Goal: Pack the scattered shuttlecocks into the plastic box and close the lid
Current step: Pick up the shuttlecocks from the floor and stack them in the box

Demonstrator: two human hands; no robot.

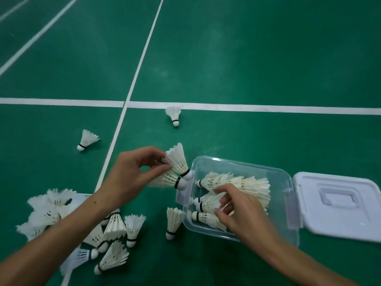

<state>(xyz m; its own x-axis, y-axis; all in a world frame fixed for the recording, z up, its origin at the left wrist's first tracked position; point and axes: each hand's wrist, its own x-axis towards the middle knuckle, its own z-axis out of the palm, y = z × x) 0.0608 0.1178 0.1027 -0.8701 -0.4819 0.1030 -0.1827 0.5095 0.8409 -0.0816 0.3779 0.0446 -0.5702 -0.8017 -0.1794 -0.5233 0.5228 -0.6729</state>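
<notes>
Head view: left hand [132,174], fingers curled, pinching two shuttlecocks [177,168] by the feathers just beside the plastic box [288,203] rim. Right hand [237,211] inside box, fingers curled round a shuttlecock [206,202] among others there. Lid [340,205] open, flat on floor [247,58]. Loose pile [99,230] lower left.

Even, dimmish overhead light w/ faint shadows below fingers [221,195]; wide-angle bowing at edges, slight softness throughout.
</notes>
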